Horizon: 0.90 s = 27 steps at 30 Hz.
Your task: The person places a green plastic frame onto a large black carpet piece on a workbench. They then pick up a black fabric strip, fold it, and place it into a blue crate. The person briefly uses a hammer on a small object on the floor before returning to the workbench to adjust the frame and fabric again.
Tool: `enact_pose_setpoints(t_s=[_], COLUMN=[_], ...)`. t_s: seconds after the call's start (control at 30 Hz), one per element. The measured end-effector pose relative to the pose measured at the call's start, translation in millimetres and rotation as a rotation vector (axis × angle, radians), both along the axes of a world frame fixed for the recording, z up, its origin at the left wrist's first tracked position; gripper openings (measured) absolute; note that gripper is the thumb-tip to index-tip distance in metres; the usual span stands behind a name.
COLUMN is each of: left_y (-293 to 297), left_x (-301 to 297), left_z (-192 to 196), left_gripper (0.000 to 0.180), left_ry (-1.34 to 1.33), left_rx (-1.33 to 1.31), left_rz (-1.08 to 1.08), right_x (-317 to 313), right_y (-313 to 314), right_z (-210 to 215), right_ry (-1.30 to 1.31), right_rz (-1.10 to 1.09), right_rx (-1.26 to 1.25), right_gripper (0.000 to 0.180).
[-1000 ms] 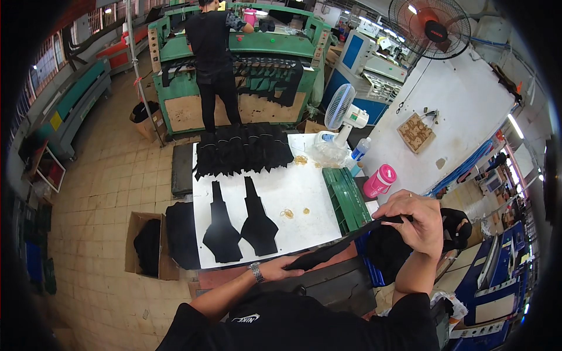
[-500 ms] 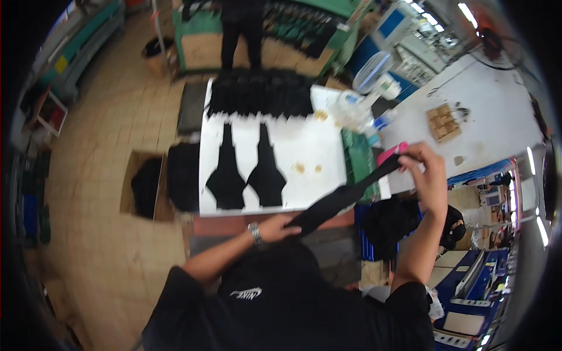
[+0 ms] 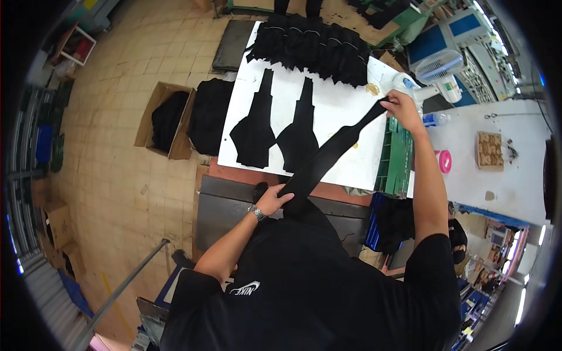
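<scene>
Spanning the white table's (image 3: 331,106) near edge diagonally: long black fabric piece (image 3: 328,155), held up. Likely light, soft, floppy, hard to damage; best taken at both ends. Left hand (image 3: 273,201) pinches wide end, right hand (image 3: 403,111) pinches narrow tip. Two similar flat pieces (image 3: 256,137) alongside, dark bundles (image 3: 310,48) beyond.

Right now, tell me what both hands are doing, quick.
Left hand: closed on a black fabric piece, toward its wider end.
Right hand: closed on its narrow end.
</scene>
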<state>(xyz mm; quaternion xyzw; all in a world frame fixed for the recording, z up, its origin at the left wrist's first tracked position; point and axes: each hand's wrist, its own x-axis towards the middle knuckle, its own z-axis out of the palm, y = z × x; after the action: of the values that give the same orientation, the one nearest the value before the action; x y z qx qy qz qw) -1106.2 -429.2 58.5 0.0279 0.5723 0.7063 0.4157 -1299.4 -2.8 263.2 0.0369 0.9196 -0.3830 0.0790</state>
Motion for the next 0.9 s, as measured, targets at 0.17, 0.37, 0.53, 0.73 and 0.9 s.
enact_pose_setpoints(t_s=[0.17,0.37,0.53,0.73,0.9], left_y=[2.7,30.4,71.5,74.8,38.8], left_x=[4.6,13.9,9.7,9.7,2.5], left_z=[-17.1,-44.3,-74.3,-93.2,-39.0], left_gripper=[0.038,0.032,0.034,0.033,0.022], left_ry=[-0.184,-0.488,-0.623,-0.583,-0.287], left_rx=[-0.202,-0.147,-0.128,-0.410,-0.399], left_rz=[0.254,0.495,0.522,0.440,0.298], right_x=[-87.9,-151.3,-186.4,-175.0,-3.6], right_y=[-23.1,-39.6,-50.1,-58.6,-63.0], right_z=[-87.1,-203.7,-260.8,-319.5,-343.7], right_ry=[-0.056,-0.077,-0.018,0.145,0.160], right_rz=[0.105,0.152,0.281,0.123,0.254], right_rx=[0.134,0.138,0.266,0.381,0.237], right_gripper=[0.022,0.017,0.018,0.036,0.032])
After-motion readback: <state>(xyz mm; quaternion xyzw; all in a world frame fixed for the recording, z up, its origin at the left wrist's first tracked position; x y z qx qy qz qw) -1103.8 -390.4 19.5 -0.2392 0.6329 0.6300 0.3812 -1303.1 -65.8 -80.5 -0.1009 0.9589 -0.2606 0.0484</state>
